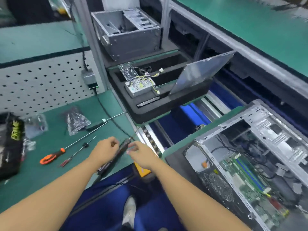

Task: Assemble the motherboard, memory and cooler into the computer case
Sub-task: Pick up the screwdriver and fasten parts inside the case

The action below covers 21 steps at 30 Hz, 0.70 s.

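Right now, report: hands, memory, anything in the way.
Left hand and right hand pinch a dark stick, likely memory. Case open at right, board in. Screwdrivers lie left, off the path.

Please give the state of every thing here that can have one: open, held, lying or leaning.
near computer case: open, motherboard inside.
far case: open.
side panel: off, leaning in the foam tray.
power supply: lying in the foam tray, unmounted.
orange screwdriver: lying on the mat.
dark package: held by left hand and right hand.
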Tool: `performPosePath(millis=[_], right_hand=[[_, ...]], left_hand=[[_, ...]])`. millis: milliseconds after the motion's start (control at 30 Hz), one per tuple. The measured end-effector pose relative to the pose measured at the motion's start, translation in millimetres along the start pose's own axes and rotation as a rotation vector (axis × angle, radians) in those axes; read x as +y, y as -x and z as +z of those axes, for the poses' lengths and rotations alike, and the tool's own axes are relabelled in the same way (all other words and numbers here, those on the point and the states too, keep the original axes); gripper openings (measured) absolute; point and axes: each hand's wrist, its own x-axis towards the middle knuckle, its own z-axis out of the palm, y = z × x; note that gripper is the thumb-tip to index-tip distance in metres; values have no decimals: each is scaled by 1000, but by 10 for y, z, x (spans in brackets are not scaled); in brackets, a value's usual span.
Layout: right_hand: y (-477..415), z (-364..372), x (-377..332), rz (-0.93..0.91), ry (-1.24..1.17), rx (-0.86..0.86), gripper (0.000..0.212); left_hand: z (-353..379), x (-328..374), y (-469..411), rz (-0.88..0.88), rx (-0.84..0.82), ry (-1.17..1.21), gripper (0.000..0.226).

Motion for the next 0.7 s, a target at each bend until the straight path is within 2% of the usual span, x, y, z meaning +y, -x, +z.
performPosePath(millis=[100, 167, 267, 333, 400, 567, 700], right_hand=[[-113, 197, -97, -56, 59, -45, 28], [-160, 324, -128, -71, 120, -87, 30], [-195, 447, -96, -55, 166, -119, 31], [-206, 472, -55, -29, 158, -122, 30], [-213, 455, -4, -4, 137, -111, 30], [-186, 404, 96, 53, 117, -89, 29], [-220, 484, 129, 79, 145, -64, 30]], left_hand=[[-177, -450, 145, -179, 130, -43, 17], [-310, -782, 219, -327, 169, -188, 24], [-430, -1301, 282, -494, 74, -417, 31], [-433, -1540, 264, -554, 5, -480, 33], [-379, -1655, 186, -538, 7, -499, 34], [-413, -1701, -130, -416, 197, -537, 45], [-521, -1761, -377, -447, 53, -602, 26]])
